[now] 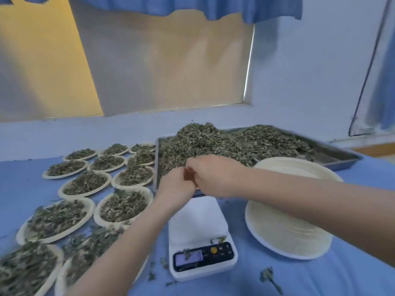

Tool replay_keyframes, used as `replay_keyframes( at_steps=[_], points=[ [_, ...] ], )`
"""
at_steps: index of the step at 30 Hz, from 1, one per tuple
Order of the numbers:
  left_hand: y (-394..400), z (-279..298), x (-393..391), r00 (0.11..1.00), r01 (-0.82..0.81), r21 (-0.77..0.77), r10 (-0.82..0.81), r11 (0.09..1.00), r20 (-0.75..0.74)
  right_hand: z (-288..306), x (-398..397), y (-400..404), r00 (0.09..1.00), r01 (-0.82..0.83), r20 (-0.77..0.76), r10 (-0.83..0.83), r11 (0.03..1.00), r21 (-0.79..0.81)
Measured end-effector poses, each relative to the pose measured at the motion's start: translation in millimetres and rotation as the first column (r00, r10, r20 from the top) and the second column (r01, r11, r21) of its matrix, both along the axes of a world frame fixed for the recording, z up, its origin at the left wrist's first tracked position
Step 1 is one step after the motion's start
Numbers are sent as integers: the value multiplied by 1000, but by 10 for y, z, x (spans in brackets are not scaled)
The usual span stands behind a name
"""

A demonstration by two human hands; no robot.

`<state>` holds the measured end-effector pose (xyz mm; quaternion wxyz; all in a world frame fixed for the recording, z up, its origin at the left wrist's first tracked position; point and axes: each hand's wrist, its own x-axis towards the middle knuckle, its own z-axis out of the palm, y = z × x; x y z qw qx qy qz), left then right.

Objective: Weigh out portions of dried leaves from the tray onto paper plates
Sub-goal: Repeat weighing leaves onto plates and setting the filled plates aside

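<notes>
Clearly between portions, I saw both fists, left hand [178, 183] and right hand [210, 175], curled together; contents unclear. Beyond lay the leaf tray [333, 155]; beneath them the bare scale [197, 218] needed an empty plate [284, 231].

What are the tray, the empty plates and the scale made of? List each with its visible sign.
Tray: apparently metal, dull grey finish, thin raised rim with a faint sheen.
Empty plates: look like paper or pressed pulp, matte cream, fluted ribs along the rim.
Scale: probably plastic, smooth white body, dark glossy display panel.
</notes>
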<state>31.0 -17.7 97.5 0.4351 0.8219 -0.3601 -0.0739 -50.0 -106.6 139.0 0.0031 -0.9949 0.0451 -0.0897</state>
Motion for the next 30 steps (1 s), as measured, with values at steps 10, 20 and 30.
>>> replay_keyframes(
  at_steps=[10,20,30],
  points=[
    [-1255,-49,-815,993,116,-79,-114,990,30,-126,-1060,-1437,960,272,89,-267,961,-50],
    [-1435,199,-696,941,143,292,-221,946,255,-139,-1150,-2013,907,343,145,-396,892,294],
    [-1507,435,-632,880,78,299,-206,951,428,35,-1106,-2044,875,346,215,-434,871,349]
  ],
)
